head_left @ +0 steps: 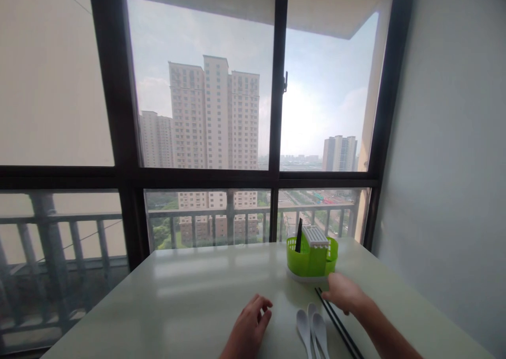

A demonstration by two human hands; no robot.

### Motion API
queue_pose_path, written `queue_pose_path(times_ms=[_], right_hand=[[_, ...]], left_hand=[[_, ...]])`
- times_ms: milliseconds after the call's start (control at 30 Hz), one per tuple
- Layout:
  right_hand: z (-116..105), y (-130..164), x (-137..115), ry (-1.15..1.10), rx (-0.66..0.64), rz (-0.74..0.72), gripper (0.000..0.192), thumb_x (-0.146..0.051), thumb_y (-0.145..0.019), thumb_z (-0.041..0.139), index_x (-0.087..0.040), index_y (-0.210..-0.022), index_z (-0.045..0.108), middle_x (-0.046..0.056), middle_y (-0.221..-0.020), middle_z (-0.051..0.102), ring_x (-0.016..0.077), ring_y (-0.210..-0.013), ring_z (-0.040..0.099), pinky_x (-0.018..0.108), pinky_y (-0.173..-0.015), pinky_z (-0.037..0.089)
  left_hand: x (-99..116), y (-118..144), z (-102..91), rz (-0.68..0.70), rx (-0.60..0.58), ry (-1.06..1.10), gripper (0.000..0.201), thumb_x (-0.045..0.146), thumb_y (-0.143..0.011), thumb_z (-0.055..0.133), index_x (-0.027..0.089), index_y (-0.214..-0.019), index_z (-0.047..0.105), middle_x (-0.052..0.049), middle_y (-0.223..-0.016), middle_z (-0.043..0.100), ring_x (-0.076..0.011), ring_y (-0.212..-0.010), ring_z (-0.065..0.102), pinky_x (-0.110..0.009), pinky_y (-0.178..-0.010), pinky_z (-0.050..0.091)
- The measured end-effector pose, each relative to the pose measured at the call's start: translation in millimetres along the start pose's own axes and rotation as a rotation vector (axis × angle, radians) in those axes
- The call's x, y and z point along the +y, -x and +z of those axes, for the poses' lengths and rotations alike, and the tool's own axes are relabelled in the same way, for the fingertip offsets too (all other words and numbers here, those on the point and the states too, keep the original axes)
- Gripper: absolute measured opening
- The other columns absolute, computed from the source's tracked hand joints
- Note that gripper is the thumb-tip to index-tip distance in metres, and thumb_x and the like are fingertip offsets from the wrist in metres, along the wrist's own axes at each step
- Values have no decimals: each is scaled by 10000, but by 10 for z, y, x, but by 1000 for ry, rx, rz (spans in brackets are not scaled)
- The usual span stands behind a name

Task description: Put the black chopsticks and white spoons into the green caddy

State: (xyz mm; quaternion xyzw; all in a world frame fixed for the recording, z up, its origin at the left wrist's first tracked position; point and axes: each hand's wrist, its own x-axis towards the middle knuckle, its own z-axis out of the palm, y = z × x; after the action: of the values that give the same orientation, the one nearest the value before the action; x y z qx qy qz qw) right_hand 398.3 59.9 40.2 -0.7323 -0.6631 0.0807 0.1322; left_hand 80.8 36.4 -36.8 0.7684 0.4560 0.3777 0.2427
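Black chopsticks lie under the right grip (fingertips touching).

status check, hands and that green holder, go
Left hand flat on table, empty. Right hand at black chopsticks, beside green holder. White spoons between hands.

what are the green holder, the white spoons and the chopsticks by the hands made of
The green holder looks like moulded plastic: bright, slightly see-through, with slotted walls and a white ribbed insert. The white spoons look like glazed ceramic or melamine, smooth and glossy; the picture cannot settle which. The chopsticks are thin, black and smooth, perhaps lacquered wood or plastic. The right hand rests at their tips.
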Motion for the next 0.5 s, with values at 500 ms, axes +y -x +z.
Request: queue_pose_path(times_ms=[500], right_hand=[[335,11,65,154,-78,-18,203,-63,-637,701,-151,-815,741,167,-923,754,343,-916,734,356,-741,556]], left_hand=[[-7,-21,-63,-70,-45,-59,285,388,-966,463,214,-961,689,-22,-853,709,-170,-771,616,-244,-742,434]])
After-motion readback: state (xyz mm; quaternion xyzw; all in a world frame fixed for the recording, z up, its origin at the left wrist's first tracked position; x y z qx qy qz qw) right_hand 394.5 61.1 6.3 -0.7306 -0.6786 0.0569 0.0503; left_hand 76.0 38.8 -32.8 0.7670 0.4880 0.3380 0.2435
